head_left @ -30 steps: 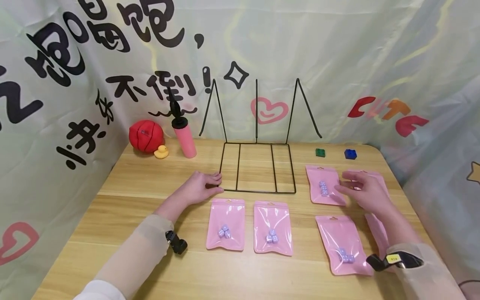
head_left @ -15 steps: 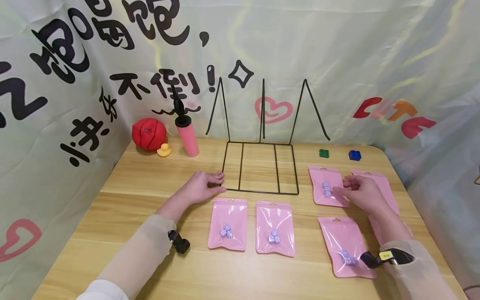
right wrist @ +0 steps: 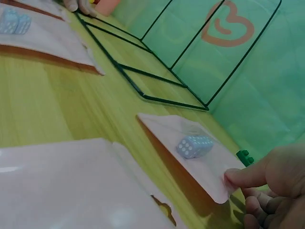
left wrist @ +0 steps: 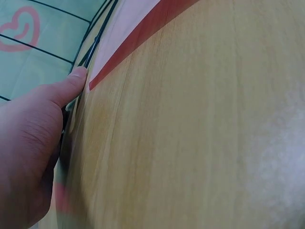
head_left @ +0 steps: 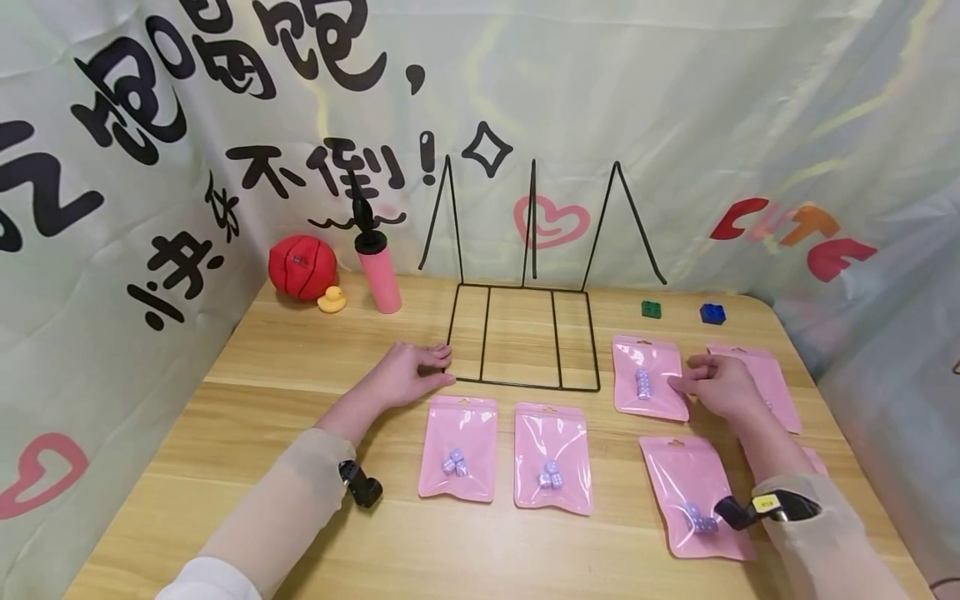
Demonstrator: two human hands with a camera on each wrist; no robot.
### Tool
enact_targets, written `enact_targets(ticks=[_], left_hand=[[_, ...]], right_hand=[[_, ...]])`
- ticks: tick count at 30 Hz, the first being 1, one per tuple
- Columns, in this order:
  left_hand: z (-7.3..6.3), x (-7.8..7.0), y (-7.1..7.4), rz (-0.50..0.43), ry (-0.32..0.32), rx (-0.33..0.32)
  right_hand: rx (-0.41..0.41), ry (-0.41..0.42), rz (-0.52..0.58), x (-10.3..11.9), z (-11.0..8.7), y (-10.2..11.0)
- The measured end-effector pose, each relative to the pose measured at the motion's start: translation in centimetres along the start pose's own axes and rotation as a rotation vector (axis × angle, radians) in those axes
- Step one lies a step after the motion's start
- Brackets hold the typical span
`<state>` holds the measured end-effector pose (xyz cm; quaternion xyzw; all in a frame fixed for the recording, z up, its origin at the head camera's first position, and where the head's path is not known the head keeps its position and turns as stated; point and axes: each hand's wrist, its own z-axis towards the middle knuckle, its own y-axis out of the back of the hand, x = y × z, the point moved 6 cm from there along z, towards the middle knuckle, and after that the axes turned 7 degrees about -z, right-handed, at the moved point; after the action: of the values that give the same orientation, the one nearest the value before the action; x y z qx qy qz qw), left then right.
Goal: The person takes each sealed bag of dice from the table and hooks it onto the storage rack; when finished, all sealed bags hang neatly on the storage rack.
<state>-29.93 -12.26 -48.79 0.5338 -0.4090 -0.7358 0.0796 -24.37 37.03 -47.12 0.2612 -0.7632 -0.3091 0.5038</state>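
My left hand (head_left: 405, 372) grips the front left corner of a black wire display rack (head_left: 557, 337), thumb at the front and fingers along the left side. In the left wrist view its thumb (left wrist: 76, 76) lies against the wire. Right of the rack, my right hand (head_left: 723, 385) pinches the right edge of a pink zip bag (head_left: 663, 362). That bag holds small pale purple dice (right wrist: 194, 146), stacked in a column. The thumb (right wrist: 245, 177) presses on top of the bag's edge, while the other fingers curl lower down.
Two pink bags with dice, a left bag (head_left: 458, 433) and a right bag (head_left: 552, 442), lie before the rack. More pink bags (head_left: 690, 475) surround my right arm. Green (head_left: 651, 309) and blue (head_left: 712, 313) bricks, a red ball (head_left: 302, 267), yellow duck (head_left: 332, 300) and pink pump (head_left: 381, 279) stand behind.
My right hand has come down from above the bags and taken the upper bag's right edge; that bag has turned straighter. The left hand stays at the rack's corner. The head view has shifted slightly.
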Motion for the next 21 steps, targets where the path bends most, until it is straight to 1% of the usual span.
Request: enact_targets(ticks=[3, 9, 11, 15, 21], left_hand=[[0.0, -0.1, 0.0, 0.003, 0.006, -0.002], [-0.1, -0.1, 0.0, -0.007, 0.016, -0.005], [-0.1, -0.1, 0.0, -0.008, 0.012, -0.008], [-0.2, -0.1, 0.0, -0.002, 0.008, -0.016], [-0.2, -0.1, 0.0, -0.009, -0.011, -0.019]], right_hand=[[0.021, -0.014, 0.031, -0.1, 0.0, 0.1], [0.104, -0.078, 0.115, -0.3, -0.4, 0.4], [0.126, -0.084, 0.138, -0.3, -0.6, 0.5], [0.127, -0.038, 0.144, 0.0, -1.0, 0.9], [0.089, 0.045, 0.143, 0.5, -1.7, 1.6]])
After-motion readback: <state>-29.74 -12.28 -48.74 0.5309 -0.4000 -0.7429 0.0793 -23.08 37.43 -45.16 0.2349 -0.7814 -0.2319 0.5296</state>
